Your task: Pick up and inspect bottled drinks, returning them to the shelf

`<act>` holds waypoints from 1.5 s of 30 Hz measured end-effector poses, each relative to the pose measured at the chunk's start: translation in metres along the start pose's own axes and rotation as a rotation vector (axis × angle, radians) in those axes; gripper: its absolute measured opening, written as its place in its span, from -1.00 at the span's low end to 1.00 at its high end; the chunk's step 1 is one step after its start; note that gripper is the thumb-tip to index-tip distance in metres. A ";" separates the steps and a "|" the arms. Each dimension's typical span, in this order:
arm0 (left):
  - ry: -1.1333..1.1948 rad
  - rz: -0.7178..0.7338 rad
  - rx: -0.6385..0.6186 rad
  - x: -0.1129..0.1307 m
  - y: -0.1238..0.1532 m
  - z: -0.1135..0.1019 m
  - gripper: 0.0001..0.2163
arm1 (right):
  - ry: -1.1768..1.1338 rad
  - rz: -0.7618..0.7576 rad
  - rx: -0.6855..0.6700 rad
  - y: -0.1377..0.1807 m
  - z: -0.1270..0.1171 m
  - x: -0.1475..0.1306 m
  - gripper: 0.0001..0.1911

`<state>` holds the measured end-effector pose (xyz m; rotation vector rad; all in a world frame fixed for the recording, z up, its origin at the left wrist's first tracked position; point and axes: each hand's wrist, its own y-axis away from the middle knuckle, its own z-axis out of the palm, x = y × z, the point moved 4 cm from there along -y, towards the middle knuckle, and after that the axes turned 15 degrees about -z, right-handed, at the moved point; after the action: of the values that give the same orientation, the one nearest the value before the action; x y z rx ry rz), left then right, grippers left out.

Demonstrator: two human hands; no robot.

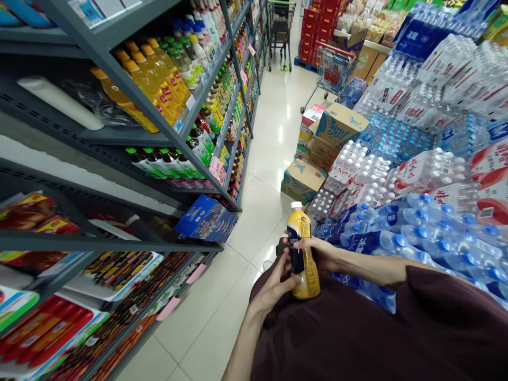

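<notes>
In the head view, a yellow juice bottle [306, 267] with a white cap and a dark blue label patch stands nearly upright close to my dark clothing. My left hand [278, 283] wraps round its lower left side, thumb across the front. From the right, my right hand [317, 251] grips its upper middle, with fingertips showing at the far left edge of the label. Both hands are closed on the bottle. Parts of the fingers behind it are hidden.
Shelves of bottled drinks [159, 84] line the left, with packaged snacks [119, 275] lower down. Stacked water packs [420, 227] fill the right. Cardboard boxes [304, 179] stand along the tiled aisle [268, 137]. Farther off are a shopping cart [334, 66] and another cart [281, 26].
</notes>
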<state>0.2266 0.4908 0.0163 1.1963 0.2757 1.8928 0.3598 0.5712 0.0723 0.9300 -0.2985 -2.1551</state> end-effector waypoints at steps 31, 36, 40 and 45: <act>-0.136 0.036 0.063 0.010 -0.001 -0.001 -0.14 | 0.162 -0.046 0.167 0.000 -0.001 -0.002 -0.38; 0.047 -0.006 -0.013 0.008 -0.003 -0.001 -0.13 | 0.115 -0.007 0.152 -0.001 -0.003 -0.001 -0.38; 0.080 0.052 -0.017 0.010 -0.004 0.001 -0.17 | 0.041 0.040 0.147 -0.003 -0.005 0.003 -0.32; 0.132 0.016 0.072 0.007 -0.005 -0.001 -0.15 | 0.015 0.040 0.084 -0.004 -0.003 0.004 -0.30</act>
<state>0.2278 0.4992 0.0172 1.1246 0.4104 1.9939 0.3573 0.5715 0.0661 0.9787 -0.3998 -2.1123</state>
